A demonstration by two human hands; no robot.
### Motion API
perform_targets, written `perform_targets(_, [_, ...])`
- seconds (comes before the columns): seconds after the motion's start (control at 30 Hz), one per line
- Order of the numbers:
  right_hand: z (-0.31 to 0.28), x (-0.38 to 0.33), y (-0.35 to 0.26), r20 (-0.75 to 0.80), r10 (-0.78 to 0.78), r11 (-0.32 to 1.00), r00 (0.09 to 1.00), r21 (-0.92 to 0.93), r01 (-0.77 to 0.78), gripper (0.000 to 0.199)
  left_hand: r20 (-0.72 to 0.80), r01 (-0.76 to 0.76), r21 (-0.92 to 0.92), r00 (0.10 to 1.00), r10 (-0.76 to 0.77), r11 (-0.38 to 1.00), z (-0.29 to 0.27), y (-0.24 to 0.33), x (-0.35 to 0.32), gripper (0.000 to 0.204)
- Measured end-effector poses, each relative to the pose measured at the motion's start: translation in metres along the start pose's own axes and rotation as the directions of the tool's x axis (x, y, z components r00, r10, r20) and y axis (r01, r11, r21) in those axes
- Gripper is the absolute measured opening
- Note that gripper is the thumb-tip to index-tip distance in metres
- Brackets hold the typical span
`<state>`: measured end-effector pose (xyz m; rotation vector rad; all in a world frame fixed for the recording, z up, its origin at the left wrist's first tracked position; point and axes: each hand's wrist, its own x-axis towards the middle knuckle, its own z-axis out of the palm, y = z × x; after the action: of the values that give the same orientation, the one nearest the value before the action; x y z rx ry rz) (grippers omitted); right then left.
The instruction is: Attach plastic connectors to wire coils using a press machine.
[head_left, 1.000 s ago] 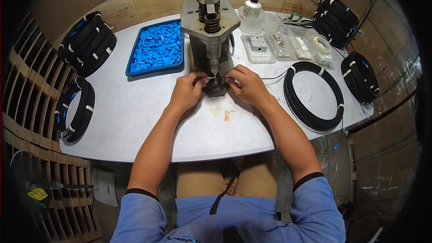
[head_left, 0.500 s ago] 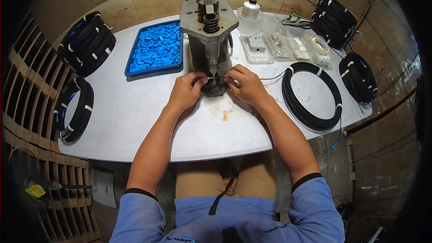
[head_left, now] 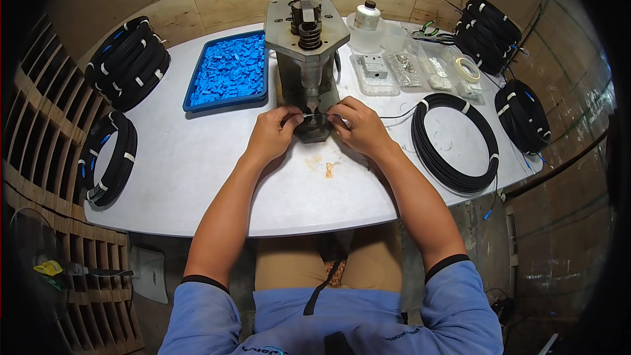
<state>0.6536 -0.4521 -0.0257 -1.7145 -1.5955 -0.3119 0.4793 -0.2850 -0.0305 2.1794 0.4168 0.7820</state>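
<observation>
Flanking the press [head_left: 309, 75] are a blue tray [head_left: 227, 104] and black coil [head_left: 424, 146].

A thin black cable [head_left: 397, 117] leads left from its flat-lying coil [head_left: 420, 146]

brightly lit tabletop [head_left: 171, 171], soft shadows beside forearms [head_left: 220, 207], dim outer areas, fisheye-bent edges

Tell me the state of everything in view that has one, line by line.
Left hand: pinching a thin piece at the press.
Right hand: pinching the cable.
Cable: running out to the large coil.
Large coil: lying flat, tied, blue tip hanging off the table.
Tray: open, filled with blue pieces.
Bottle: capped.
Back-left coils: stacked, tied.
</observation>
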Motion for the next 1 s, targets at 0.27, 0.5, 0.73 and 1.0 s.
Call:
perform_targets(0.27, [-0.0008, -0.0002, 0.0, 0.005, 0.006, 1.0, 1.0, 0.001, -0.006, 0.015, 0.012, -0.011, 0.038, 1.0, 0.01, 0.999, -0.0008, 0.0005, 0.0006, 0.021])
perform_targets(0.5, [-0.0013, 0.0004, -0.0015, 0.005, -0.008, 1.0, 1.0, -0.001, 0.009, 0.013, -0.015, -0.065, 0.088, 0.998, 0.067, 0.994, -0.0008, -0.0022, -0.0013, 0.022])
perform_targets(0.73, [-0.0026, -0.0001, -0.0018, 0.001, -0.015, 1.0, 1.0, -0.018, 0.016, 0.013, 0.011, -0.015, 0.043, 1.0, 0.014, 0.999, -0.0013, 0.0037, -0.0018, 0.024])
perform_targets(1.0, [-0.0017, -0.0014, 0.0006, 0.016, 0.002, 1.0, 1.0, -0.017, -0.002, 0.013, 0.018, 0.013, 0.011, 1.0, -0.013, 1.0, 0.0002, 0.0033, -0.0009, 0.023])
